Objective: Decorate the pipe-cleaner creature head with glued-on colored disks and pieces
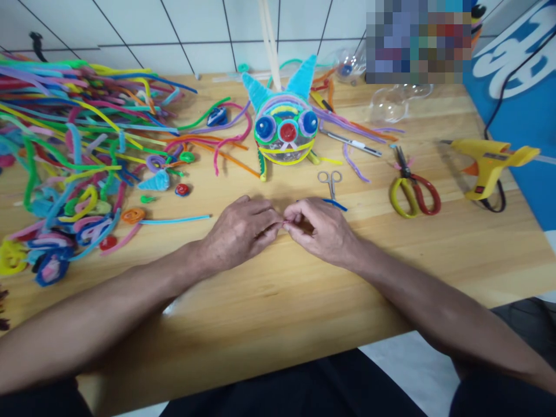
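My left hand (247,227) and my right hand (324,229) meet above the front middle of the table, fingertips pinched together. Between them shows a tiny dark pink bit (285,223), mostly hidden by the fingers; its kind is too small to tell. Just beyond my right hand lie small scissors (330,183) and a short blue pipe cleaner piece (335,204). Behind both hands stands a cat-like head (284,130) made of pipe cleaners over a clear shell, with pointed blue ears, round blue eyes and a red nose.
Piles of coloured pipe cleaners (65,110) cover the left side. An orange coil (132,215) with a light blue stem lies nearer. At right are red-and-yellow-handled pliers (414,188), a yellow glue gun (490,165), a craft knife (351,142) and clear plastic balls (388,105).
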A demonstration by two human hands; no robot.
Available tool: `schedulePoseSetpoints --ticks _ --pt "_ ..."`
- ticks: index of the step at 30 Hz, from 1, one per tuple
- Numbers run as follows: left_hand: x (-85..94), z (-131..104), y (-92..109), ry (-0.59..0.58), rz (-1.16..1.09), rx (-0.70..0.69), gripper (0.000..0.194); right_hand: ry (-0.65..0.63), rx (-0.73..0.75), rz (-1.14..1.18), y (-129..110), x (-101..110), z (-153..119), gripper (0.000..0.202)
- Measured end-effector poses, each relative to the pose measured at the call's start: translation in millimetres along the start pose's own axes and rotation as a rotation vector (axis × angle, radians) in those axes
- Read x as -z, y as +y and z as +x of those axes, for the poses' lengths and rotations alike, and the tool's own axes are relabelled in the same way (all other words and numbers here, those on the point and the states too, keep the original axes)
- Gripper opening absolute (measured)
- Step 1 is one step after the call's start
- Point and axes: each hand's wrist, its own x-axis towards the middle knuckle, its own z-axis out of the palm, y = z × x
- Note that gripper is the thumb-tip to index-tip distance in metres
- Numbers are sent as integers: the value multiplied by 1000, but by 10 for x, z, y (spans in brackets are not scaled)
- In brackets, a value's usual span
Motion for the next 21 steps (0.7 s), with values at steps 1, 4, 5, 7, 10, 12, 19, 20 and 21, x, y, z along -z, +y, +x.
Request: schedulePoseSetpoints --ticks 1,4,5,7,10,12,19,20,21 --pt "-1 -3 -3 3 12 -4 17 4 12 -24 0 -1 5 10" --pt "0 -5 -4 3 45 -12 19 20 45 -85 3 -3 20 12" --pt "1 -5 -4 1 53 -12 19 24 50 -95 5 -5 24 12" --pt "1 -7 -5 -2 58 -15 20 27 51 -105 9 -6 29 13" --pt "-2 -12 -11 8 60 -28 20 30 58 -107 13 -5 28 15" --pt "-3 -14 -13 17 78 -46 19 31 66 -101 15 -2 25 16" --pt "14 -9 0 19 148 -103 18 19 60 -68 20 4 26 17" --pt "15 -10 1 19 153 -105 18 17 60 -62 20 5 27 17" --pt "15 -10 1 18 155 -105 18 16 60 -56 19 7 27 17"
